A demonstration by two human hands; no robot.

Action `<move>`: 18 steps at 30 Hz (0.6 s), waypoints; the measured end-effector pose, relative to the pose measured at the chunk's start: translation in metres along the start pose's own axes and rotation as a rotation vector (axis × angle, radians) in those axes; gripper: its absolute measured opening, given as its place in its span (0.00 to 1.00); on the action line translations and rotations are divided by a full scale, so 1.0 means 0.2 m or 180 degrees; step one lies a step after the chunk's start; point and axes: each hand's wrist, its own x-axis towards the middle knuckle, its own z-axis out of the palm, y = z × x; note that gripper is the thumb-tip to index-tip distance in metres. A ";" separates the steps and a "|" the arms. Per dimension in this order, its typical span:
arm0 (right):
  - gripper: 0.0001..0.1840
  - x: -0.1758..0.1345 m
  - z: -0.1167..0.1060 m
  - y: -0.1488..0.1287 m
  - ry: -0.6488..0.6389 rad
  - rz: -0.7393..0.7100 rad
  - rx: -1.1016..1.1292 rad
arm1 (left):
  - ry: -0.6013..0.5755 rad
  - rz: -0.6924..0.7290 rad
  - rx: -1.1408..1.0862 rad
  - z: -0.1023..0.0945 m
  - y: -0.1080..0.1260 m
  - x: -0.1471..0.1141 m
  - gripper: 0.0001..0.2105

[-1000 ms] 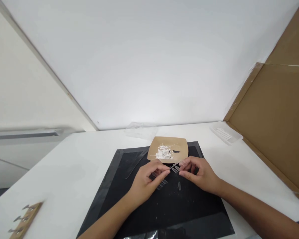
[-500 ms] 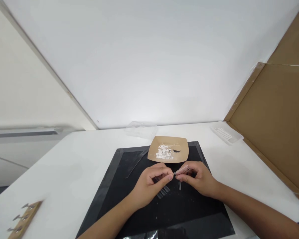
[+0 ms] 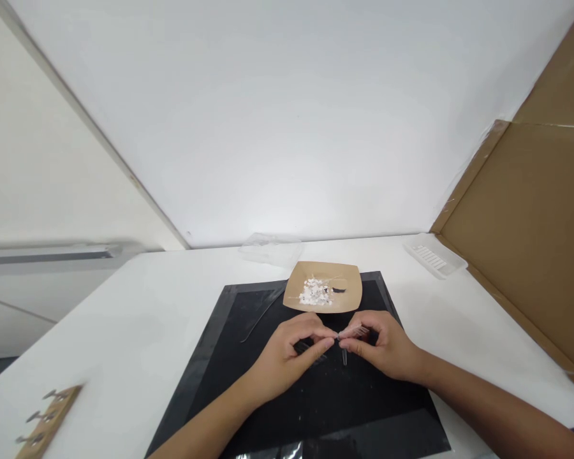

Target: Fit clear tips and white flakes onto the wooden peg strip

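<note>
Over the black mat, my left hand (image 3: 294, 349) pinches with thumb and fingertips, almost meeting the fingertips of my right hand (image 3: 373, 344). A clear plastic piece with several thin prongs (image 3: 356, 331) is in my right hand's pinch and shows across its fingers. Below those fingers, a narrow clear strip (image 3: 345, 357) points down. Faint clear strips (image 3: 319, 359) show under my left hand, largely hidden by it. A tiny part lies between the two pinches, too small to name. Just beyond both hands sits a brown paper tray (image 3: 349, 269) with small white bits (image 3: 316, 293) and a black sliver (image 3: 338, 291).
The black mat (image 3: 325, 408) lies on a white table (image 3: 119, 331). A thin dark rod (image 3: 261, 319) rests on its left. Clear plastic packaging (image 3: 272, 248) and a translucent tray (image 3: 435, 256) stand behind. A wooden block with metal pegs (image 3: 50, 421) is front left; a cardboard wall (image 3: 521, 229) borders the right.
My left fingertips have shifted slightly right, closer to my right hand's. The clear strips under my left hand now show less. The tray and the mat have stayed put.
</note>
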 end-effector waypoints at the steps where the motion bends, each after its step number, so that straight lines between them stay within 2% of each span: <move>1: 0.10 0.00 0.00 0.00 0.0011 -0.0037 -0.0042 | 0.0017 0.0087 0.0038 0.00 0.00 0.00 0.08; 5: 0.10 0.00 0.00 -0.01 0.0019 -0.0101 -0.0104 | 0.0086 0.0196 0.0116 0.00 0.01 0.00 0.08; 12: 0.11 0.00 0.00 0.01 -0.0071 -0.0026 -0.0076 | -0.0028 -0.0113 0.0044 0.00 0.03 0.00 0.11; 18: 0.10 0.00 -0.01 0.01 -0.0040 -0.0401 -0.0198 | -0.0204 -0.0414 -0.0095 0.00 0.06 0.00 0.15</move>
